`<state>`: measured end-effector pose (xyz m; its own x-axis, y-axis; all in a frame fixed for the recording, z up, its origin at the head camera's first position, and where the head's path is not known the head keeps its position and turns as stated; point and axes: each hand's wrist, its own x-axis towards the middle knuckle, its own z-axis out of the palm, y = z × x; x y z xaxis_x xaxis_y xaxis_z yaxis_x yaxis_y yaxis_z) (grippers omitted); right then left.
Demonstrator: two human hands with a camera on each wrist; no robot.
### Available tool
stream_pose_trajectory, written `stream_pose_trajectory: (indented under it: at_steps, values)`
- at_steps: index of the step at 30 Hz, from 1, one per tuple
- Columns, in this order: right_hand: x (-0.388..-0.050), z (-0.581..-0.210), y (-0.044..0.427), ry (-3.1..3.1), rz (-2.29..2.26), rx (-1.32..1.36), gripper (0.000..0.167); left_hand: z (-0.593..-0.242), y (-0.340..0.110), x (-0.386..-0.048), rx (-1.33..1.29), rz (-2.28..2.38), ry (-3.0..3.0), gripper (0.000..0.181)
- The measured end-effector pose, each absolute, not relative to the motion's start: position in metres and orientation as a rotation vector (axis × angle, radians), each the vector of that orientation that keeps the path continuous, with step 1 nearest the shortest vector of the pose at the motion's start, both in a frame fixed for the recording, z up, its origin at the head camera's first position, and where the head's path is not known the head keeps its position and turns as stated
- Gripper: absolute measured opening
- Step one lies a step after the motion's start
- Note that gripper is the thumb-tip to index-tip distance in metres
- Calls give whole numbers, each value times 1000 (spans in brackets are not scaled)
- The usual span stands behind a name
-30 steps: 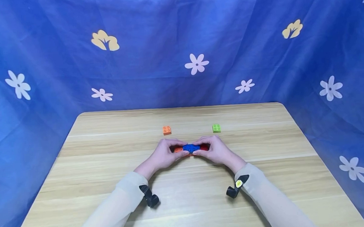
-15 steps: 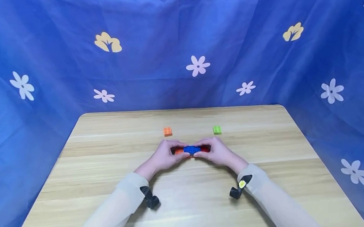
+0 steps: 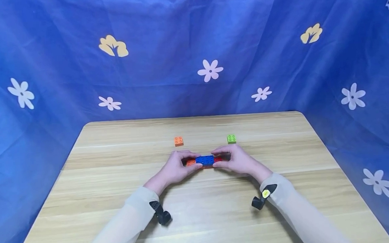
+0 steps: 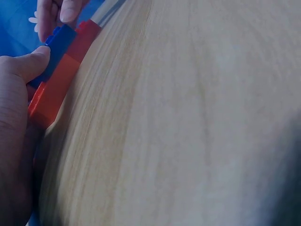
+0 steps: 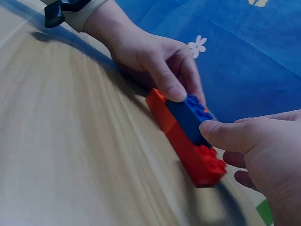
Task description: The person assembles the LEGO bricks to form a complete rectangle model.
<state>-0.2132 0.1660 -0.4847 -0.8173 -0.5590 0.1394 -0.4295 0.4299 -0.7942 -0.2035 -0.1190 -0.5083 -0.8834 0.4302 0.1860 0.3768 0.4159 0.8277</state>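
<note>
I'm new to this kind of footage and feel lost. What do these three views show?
There is no machine: a person works with two bare hands. The head view comes from a camera worn on the head, looking forward and down. The other two come from the left camera and right camera, one on each wrist.

Between the hands, an orange brick and a red brick line up end to end, with a blue brick bridging their tops. The left hand pinches the blue brick; the right hand is around its other end, though whether it touches is unclear.

Farther back on the wooden table sit a second orange brick and a green brick.
</note>
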Motion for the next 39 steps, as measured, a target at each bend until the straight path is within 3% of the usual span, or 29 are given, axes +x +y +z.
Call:
stream_pose_trajectory:
  at_steps: [21, 39]
  values:
    - [-253, -472, 215, 2748, -1395, -759, 47, -511, -119, -201, 701, 1498, 2603, 38]
    - [-277, -502, 223, 2804, -1314, -674, 50, -510, -119, -198, 694, 1485, 2630, 37]
